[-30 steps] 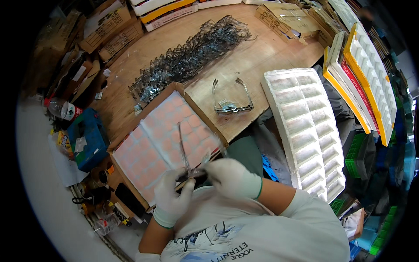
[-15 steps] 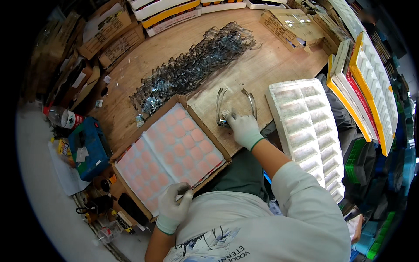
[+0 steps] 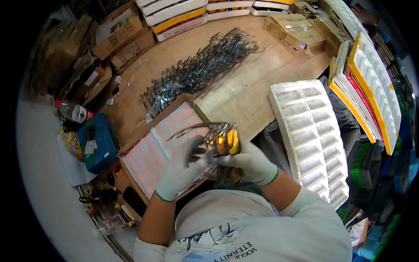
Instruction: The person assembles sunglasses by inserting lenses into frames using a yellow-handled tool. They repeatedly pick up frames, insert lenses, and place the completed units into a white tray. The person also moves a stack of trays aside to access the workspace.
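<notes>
A bundle of several glasses (image 3: 222, 142) with orange-yellow reflective lenses is held up in front of my body, over the near right edge of the open carton. My right hand (image 3: 257, 165), in a white glove, grips it from the right, thumb below the lenses. My gloved left hand (image 3: 180, 172) curls its fingers round the left side of the bundle; their exact contact is partly hidden. Thin dark temples stick out to the left above this hand. Beneath lies the carton (image 3: 131, 174), holding a sheet of pale pink rounded pads (image 3: 150, 153) under a whitish film.
A long row of dark glasses frames (image 3: 196, 67) lies across the wooden table (image 3: 248, 96). To the right stands a white foam tray (image 3: 312, 135) with compartments. A blue box (image 3: 97, 142) and a bottle (image 3: 72, 111) are at the left. Cardboard boxes (image 3: 297, 30) line the back.
My right hand has lifted the glasses off the table and drawn them toward my body. My left hand has moved up and right from the carton's near edge to meet them.
</notes>
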Demonstrator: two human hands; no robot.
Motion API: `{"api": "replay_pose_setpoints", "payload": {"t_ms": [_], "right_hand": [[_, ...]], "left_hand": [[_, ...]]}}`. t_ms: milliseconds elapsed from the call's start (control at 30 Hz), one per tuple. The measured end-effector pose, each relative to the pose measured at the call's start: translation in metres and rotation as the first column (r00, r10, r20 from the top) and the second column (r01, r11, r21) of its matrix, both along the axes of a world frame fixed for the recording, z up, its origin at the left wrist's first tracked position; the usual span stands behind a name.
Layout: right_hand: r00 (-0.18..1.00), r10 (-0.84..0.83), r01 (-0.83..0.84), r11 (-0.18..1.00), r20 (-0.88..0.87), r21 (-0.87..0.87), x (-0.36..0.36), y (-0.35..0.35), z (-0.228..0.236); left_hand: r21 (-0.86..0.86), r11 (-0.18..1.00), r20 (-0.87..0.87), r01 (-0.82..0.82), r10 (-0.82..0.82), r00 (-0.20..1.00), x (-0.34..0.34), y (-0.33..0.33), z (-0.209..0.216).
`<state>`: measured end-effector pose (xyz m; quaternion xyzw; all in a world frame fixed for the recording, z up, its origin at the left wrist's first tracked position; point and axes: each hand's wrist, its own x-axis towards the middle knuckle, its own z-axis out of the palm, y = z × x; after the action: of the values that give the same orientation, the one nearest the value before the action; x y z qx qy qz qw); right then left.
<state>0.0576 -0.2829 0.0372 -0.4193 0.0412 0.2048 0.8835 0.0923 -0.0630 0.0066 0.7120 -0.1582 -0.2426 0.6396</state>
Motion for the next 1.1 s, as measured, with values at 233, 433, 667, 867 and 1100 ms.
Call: {"api": "replay_pose_setpoints", "payload": {"t_ms": [233, 433, 667, 867, 1100], "right_hand": [[0.995, 0.058, -0.069, 0.987, 0.083, 0.142, -0.025, 0.001, -0.042], [0.974, 0.070, -0.032, 0.984, 0.215, -0.176, -0.025, -0.003, -0.048], [0.981, -0.043, 0.047, 0.999, 0.189, -0.015, -0.021, -0.003, -0.046], [0.924, -0.346, 0.367, 0.922, 0.161, -0.121, -0.015, -0.035, -0.052], [0.720, 0.566, 0.673, -0.430, 0.401, -0.601, 0.034, -0.244, -0.092]], "left_hand": [[0.059, 0.947, -0.154, 0.317, -0.305, 0.940, 0.001, 0.002, -0.036], [0.461, 0.862, 0.231, 0.212, -0.347, 0.909, 0.008, -0.001, -0.025], [0.200, 0.980, 0.266, 0.016, -0.071, 0.961, 0.033, -0.029, -0.052], [0.380, 0.911, 0.419, -0.162, -0.013, 0.908, 0.030, -0.053, -0.036], [0.508, 0.801, 0.234, -0.316, 0.224, 0.946, -0.024, 0.028, -0.068]]}}
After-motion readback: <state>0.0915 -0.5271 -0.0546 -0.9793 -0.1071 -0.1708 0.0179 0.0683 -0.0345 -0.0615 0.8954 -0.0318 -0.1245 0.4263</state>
